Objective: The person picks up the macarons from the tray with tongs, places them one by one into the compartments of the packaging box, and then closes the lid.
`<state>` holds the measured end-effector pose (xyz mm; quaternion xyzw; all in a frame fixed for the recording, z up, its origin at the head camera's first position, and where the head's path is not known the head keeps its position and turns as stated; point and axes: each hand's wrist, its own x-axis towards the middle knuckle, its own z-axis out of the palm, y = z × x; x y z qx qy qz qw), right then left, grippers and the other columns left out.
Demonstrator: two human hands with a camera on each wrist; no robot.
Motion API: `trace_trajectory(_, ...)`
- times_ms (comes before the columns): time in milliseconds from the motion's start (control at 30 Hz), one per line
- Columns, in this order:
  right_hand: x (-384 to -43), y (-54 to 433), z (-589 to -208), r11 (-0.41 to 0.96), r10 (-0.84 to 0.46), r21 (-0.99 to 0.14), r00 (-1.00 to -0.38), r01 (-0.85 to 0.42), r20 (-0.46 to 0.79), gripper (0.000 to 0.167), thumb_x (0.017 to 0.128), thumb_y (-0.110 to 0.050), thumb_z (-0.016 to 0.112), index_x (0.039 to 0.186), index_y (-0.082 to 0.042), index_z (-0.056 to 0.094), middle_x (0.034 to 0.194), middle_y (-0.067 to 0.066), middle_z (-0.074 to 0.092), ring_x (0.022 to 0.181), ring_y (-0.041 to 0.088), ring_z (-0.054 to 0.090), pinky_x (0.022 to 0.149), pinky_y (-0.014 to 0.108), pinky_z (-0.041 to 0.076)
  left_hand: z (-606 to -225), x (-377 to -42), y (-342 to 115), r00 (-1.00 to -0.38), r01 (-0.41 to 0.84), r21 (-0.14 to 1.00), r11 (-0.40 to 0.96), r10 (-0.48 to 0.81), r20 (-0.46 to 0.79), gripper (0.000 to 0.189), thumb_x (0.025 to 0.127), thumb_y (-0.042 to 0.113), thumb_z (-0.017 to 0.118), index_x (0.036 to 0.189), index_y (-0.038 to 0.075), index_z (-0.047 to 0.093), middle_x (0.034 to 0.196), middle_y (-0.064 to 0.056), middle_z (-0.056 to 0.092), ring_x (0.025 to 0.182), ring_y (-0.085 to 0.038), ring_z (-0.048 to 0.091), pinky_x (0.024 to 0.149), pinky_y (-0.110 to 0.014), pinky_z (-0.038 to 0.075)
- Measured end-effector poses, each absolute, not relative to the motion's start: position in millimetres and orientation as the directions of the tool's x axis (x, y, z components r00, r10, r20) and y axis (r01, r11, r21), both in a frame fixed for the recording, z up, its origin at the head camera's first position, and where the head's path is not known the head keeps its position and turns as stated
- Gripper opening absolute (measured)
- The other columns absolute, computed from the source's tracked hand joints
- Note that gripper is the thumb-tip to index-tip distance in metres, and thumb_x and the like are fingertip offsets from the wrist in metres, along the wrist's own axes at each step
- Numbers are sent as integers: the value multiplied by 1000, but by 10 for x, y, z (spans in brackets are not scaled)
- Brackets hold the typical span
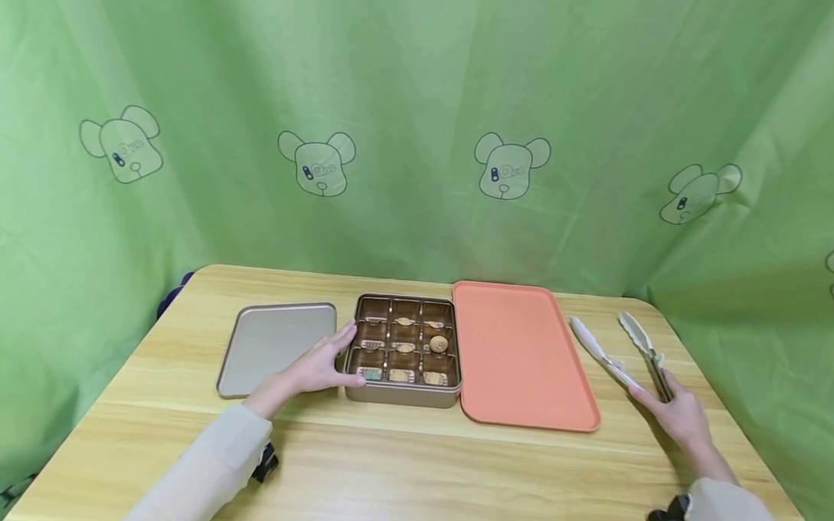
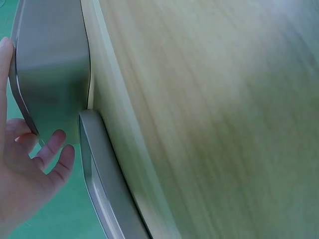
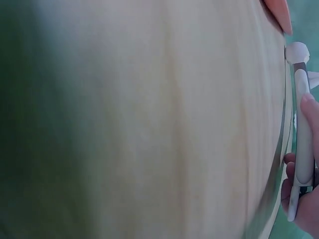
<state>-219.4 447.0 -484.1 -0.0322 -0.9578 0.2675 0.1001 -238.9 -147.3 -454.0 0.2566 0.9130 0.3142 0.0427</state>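
My left hand (image 1: 320, 364) is at the left side of a metal tin (image 1: 401, 396), its thumb on the front rim near the corner and its fingers along the left rim. In the left wrist view the lower fingers hang loosely bent. Inside the tin sits a brown divided insert; a round cookie (image 1: 438, 344) lies in a right-hand compartment, and several others show small labels or patches. With my right hand (image 1: 683, 419) I hold a pair of tongs (image 1: 596, 351) by the handle, their two pale-tipped arms spread apart and pointing away over the table.
The tin's flat lid (image 1: 269, 351) lies left of the tin. An orange tray (image 1: 524, 364) lies against the tin's right side, between it and the tongs. A wooden table (image 1: 416, 475) carries everything, with a green curtain (image 1: 423, 77) behind and at both sides.
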Motion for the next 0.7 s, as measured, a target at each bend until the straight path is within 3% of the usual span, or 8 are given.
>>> trace_trajectory(233, -2198, 4552, -4888, 859, 98, -512, -985, 13, 141, 78, 87, -37, 58, 134, 16, 25, 115, 52, 32, 102, 62, 35, 84, 69, 30, -4563, -2372, -1470, -864, 436, 613, 659, 496, 81, 101, 74, 46, 70, 141, -8, 18, 150, -20, 9, 135, -37, 18, 109, -56, 11)
trace_trajectory(367, -2205, 4569, -4898, 871, 87, -490, -988, 15, 124, 81, 87, -39, 57, 135, 16, 21, 116, 54, 28, 103, 63, 31, 86, 70, 28, -4572, -2370, -1481, -869, 429, 617, 660, 488, 82, 101, 73, 46, 70, 141, -7, 18, 150, -18, 8, 134, -39, 19, 109, -57, 11)
trace_trajectory(500, -2207, 4541, -4886, 881, 78, -473, -986, 0, 147, 82, 86, -40, 58, 134, 16, 22, 114, 54, 31, 99, 59, 35, 84, 66, 29, -4552, -2369, -1494, -875, 418, 616, 668, 478, 76, 100, 73, 45, 71, 141, -6, 18, 151, -17, 8, 135, -38, 19, 109, -56, 11)
trace_trajectory(667, -2199, 4493, -4848, 832, 129, -554, -962, -26, 239, 81, 86, -32, 61, 139, 11, 16, 108, 44, 37, 95, 51, 32, 79, 59, 30, -4523, -2384, -1485, -866, 439, 594, 675, 494, 78, 100, 74, 47, 69, 141, -6, 18, 151, -18, 9, 135, -36, 18, 110, -55, 10)
trace_trajectory(700, -2199, 4468, -4831, 820, 136, -571, -956, -40, 261, 81, 86, -29, 62, 140, 10, 16, 106, 41, 38, 94, 48, 33, 77, 53, 33, -4519, -2387, -1483, -863, 443, 591, 675, 499, 77, 101, 74, 48, 69, 141, -6, 18, 150, -18, 9, 135, -36, 18, 110, -55, 10)
